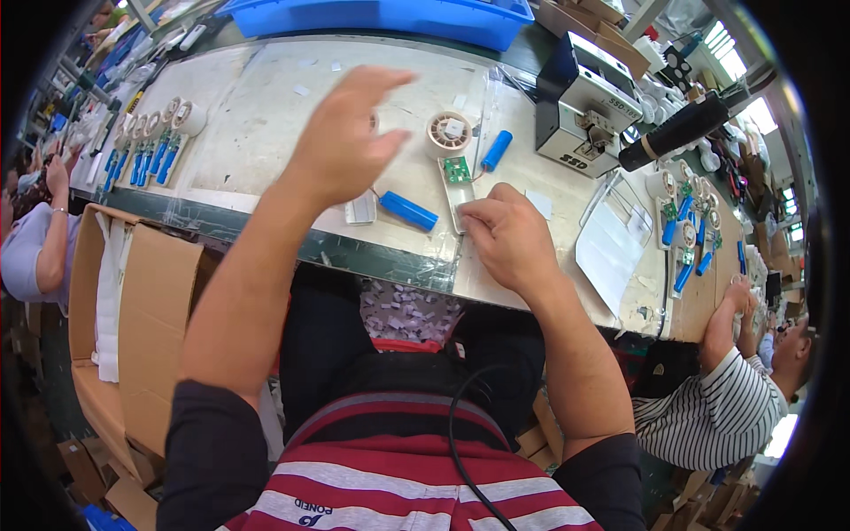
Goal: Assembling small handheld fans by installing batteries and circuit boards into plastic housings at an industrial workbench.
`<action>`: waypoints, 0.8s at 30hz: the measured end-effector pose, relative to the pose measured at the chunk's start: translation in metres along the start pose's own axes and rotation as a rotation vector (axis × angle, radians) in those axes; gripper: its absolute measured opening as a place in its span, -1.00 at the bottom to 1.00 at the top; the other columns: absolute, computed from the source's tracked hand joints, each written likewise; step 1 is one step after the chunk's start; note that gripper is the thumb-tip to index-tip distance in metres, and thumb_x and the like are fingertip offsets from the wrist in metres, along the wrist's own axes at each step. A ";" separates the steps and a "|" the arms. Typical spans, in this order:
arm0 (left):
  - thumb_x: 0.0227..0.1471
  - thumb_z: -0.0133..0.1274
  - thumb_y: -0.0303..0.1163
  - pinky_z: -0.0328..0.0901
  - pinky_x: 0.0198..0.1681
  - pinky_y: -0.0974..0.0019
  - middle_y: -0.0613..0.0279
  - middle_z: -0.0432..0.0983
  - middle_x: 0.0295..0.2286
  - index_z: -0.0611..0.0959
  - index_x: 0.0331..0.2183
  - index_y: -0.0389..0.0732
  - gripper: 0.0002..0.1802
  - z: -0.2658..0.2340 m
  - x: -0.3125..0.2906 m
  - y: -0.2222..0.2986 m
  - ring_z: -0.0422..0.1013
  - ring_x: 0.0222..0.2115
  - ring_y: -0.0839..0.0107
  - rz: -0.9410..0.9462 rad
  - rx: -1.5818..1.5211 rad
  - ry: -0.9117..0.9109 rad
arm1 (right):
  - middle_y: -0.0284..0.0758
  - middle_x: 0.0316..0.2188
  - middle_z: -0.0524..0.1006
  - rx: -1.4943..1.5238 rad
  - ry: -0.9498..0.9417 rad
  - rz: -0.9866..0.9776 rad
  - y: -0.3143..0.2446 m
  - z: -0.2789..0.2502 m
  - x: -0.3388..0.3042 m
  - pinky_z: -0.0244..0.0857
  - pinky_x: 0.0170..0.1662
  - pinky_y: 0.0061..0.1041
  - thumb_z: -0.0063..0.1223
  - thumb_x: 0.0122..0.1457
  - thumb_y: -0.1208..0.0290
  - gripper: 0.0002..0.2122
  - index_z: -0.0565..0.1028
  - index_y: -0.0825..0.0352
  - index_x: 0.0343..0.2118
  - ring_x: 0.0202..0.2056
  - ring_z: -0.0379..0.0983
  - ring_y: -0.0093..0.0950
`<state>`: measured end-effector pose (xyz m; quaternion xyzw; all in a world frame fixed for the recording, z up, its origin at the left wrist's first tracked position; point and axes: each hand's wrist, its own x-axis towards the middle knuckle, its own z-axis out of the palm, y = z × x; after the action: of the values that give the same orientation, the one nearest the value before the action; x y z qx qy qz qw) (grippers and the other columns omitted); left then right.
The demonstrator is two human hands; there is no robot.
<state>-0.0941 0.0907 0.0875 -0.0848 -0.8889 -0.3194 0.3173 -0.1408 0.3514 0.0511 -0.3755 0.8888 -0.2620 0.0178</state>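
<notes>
My left hand (341, 142), slightly blurred, is raised over the table with thumb and forefinger spread and nothing visible between them. Beneath it, a fan unit is mostly hidden; its white handle end (360, 209) and a blue cylindrical battery (408, 211) show. My right hand (512, 234) has its fingers closed at the lower end of a white plastic fan housing (449, 181). This housing has a round slotted head (449, 133) and a green circuit board (457, 170) in its handle. Beside it lies another blue battery (497, 150), wired to the board.
Similar fan units (164, 133) stand in a row at the left, others (686, 217) at the right. A box-shaped machine (584, 106) and a black cylindrical tool (677, 133) are at the right rear, a blue bin (381, 19) at the back. A person (722, 398) sits at the right.
</notes>
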 end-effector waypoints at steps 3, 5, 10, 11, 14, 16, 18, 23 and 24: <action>0.13 0.20 -0.52 0.41 -0.04 0.35 0.19 0.61 -0.16 0.63 0.04 -0.29 -0.59 -0.018 -0.063 -0.015 0.51 -0.18 0.46 -0.475 -0.171 0.257 | -0.19 -0.34 0.55 0.127 0.084 -0.020 -0.008 0.003 0.001 0.42 -0.12 -0.19 0.23 0.17 0.42 -0.87 0.72 0.27 -0.26 -0.22 0.53 -0.15; 0.16 0.20 -0.50 0.43 -0.13 0.41 0.22 0.62 -0.23 0.64 -0.01 -0.34 -0.65 -0.019 -0.086 -0.023 0.51 -0.26 0.53 -0.639 -0.252 0.330 | -0.19 -0.35 0.54 0.148 0.158 -0.052 -0.019 0.006 0.006 0.41 -0.13 -0.20 0.26 0.14 0.44 -0.86 0.71 0.30 -0.25 -0.25 0.53 -0.14; 0.11 0.22 -0.35 0.46 -0.28 0.30 0.08 0.68 -0.45 0.75 -0.22 -0.39 -0.71 -0.014 -0.087 -0.027 0.59 -0.42 0.40 -0.841 -0.160 0.112 | -0.16 -0.29 0.54 0.157 0.128 -0.198 -0.077 0.036 0.022 0.40 -0.05 -0.22 0.31 0.09 0.41 -0.83 0.68 0.34 -0.26 -0.14 0.50 -0.13; 0.09 0.23 -0.32 0.48 -0.27 0.28 -0.01 0.70 -0.44 0.76 -0.26 -0.40 -0.70 -0.011 -0.081 -0.029 0.63 -0.39 0.37 -0.797 -0.052 0.019 | -0.15 -0.26 0.53 0.101 0.124 -0.249 -0.086 0.042 0.027 0.39 -0.03 -0.22 0.32 0.08 0.40 -0.82 0.67 0.35 -0.28 -0.11 0.48 -0.12; 0.07 0.23 -0.29 0.50 -0.31 0.25 -0.08 0.69 -0.49 0.77 -0.34 -0.43 -0.68 -0.011 -0.071 -0.027 0.66 -0.45 0.31 -0.835 -0.167 -0.033 | -0.14 -0.24 0.51 -0.037 0.029 -0.234 -0.098 0.056 0.039 0.33 0.01 -0.18 0.32 0.07 0.35 -0.83 0.65 0.30 -0.31 -0.08 0.46 -0.14; 0.08 0.23 -0.30 0.49 -0.39 0.23 -0.02 0.68 -0.56 0.76 -0.34 -0.45 -0.67 -0.011 -0.069 -0.026 0.64 -0.57 0.29 -0.902 -0.302 -0.056 | -0.15 -0.25 0.51 -0.125 0.015 -0.255 -0.100 0.064 0.042 0.32 0.00 -0.17 0.32 0.07 0.34 -0.83 0.65 0.28 -0.31 -0.09 0.46 -0.15; 0.14 0.22 -0.30 0.40 -0.51 0.31 0.11 0.62 -0.59 0.74 -0.31 -0.44 -0.68 -0.011 -0.070 -0.026 0.53 -0.63 0.40 -0.919 -0.331 -0.051 | -0.19 -0.27 0.52 -0.174 0.007 -0.246 -0.101 0.067 0.042 0.30 0.00 -0.15 0.31 0.08 0.33 -0.86 0.66 0.26 -0.36 -0.10 0.47 -0.19; 0.18 0.21 -0.29 0.32 -0.62 0.36 0.21 0.59 -0.64 0.73 -0.30 -0.42 -0.68 -0.009 -0.074 -0.032 0.43 -0.71 0.50 -0.877 -0.301 -0.060 | -0.23 -0.31 0.54 -0.091 0.025 -0.265 -0.099 0.072 0.038 0.31 -0.03 -0.14 0.29 0.07 0.34 -0.88 0.66 0.27 -0.44 -0.15 0.50 -0.19; 0.16 0.21 -0.28 0.33 -0.60 0.35 0.20 0.60 -0.64 0.73 -0.31 -0.42 -0.68 -0.009 -0.075 -0.034 0.45 -0.71 0.49 -0.860 -0.286 -0.060 | -0.23 -0.34 0.55 -0.060 0.053 -0.258 -0.099 0.071 0.038 0.33 -0.06 -0.13 0.27 0.07 0.35 -0.88 0.66 0.28 -0.46 -0.18 0.51 -0.18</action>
<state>-0.0427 0.0624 0.0286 0.2399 -0.7992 -0.5390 0.1150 -0.0871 0.2358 0.0436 -0.4798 0.8408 -0.2454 -0.0506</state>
